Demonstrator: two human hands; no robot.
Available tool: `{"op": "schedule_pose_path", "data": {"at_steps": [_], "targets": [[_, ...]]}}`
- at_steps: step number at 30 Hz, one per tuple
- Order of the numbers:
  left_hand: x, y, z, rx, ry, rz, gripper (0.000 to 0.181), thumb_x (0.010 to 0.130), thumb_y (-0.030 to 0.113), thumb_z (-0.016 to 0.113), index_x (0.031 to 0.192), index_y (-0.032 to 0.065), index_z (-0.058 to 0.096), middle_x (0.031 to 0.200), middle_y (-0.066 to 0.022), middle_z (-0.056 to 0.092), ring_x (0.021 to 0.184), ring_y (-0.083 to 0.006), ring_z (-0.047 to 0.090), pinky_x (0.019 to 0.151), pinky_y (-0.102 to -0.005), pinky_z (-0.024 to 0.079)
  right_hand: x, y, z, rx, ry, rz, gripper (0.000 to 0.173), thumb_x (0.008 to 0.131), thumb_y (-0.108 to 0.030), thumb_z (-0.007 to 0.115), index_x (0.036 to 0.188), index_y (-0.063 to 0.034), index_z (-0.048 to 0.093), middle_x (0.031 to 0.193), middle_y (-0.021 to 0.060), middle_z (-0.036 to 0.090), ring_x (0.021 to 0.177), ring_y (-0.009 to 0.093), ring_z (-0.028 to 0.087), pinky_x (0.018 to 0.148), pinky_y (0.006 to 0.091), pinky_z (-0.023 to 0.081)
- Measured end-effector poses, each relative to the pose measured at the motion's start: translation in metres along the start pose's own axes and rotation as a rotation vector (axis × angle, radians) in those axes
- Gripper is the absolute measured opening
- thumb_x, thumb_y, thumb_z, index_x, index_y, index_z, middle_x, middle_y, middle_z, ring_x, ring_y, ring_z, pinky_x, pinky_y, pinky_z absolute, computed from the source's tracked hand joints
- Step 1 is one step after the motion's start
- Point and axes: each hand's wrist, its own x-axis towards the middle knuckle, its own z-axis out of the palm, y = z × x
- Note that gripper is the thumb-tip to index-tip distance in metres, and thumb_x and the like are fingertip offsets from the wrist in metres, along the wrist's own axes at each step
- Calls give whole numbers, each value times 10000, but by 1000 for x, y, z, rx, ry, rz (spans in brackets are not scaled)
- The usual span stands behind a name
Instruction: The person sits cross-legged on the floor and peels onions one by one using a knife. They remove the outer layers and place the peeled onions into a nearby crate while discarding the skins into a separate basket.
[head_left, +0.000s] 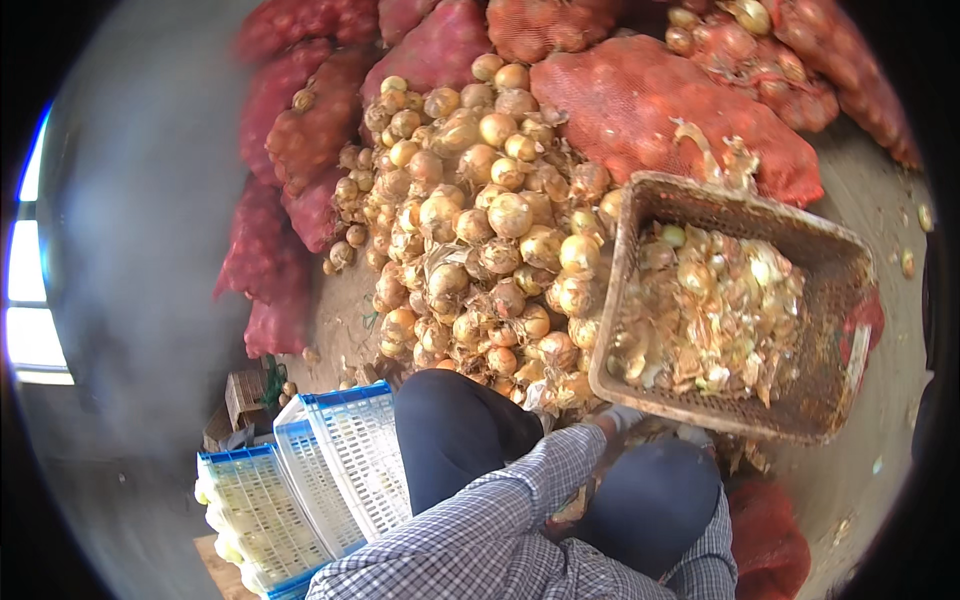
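Note:
My left arm, in a checked sleeve (559, 465), reaches forward between my knees. At its end my left hand (624, 417), apparently in a pale glove, shows only in part by the near edge of a dirty plastic crate (607, 352); its fingers are hidden. Onion skins and a few onions (673, 235) lie inside that crate. My right sleeve (709, 551) runs beside my right knee (652, 495), and the right hand is out of view. A large heap of unpeeled yellow onions (480, 225) spreads on the floor before me.
Filled red mesh sacks (675, 112) border the heap at the back, with more sacks (262, 247) on the left. White plastic baskets with blue rims (360, 450) stand by my left knee; the outer one holds pale onions (225, 525). Red netting (769, 540) lies at lower right.

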Motion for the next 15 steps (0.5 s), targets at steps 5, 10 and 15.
{"op": "schedule_pose_path", "data": {"at_steps": [5, 10, 15], "targets": [[20, -29, 3, -136, 20, -153, 719, 851, 226, 758, 1492, 152, 440, 1530, -89, 465, 1411, -272, 428, 1174, -397, 342, 3, 1, -7, -22, 1, 3, 578, 837, -355, 705, 1322, -56, 607, 1285, 222, 635, 1198, 368, 600, 996, 430, 474], [25, -87, 8, -540, 68, -206, 709, 846, 248, 766, 1476, 138, 461, 1505, -124, 484, 1380, -289, 461, 1167, -417, 353, 10, -1, -13, -19, 49, 12, 553, 856, -335, 687, 1323, -51, 603, 1267, 230, 641, 1181, 372, 610, 981, 429, 479], [-5, -139, 19, -1020, 140, -252, 700, 840, 270, 774, 1459, 123, 481, 1480, -158, 503, 1348, -306, 495, 1160, -438, 365, 0, -12, -27, -13, 130, 15, 528, 875, -315, 670, 1325, -47, 600, 1249, 238, 647, 1164, 375, 619, 966, 429, 484]]}}
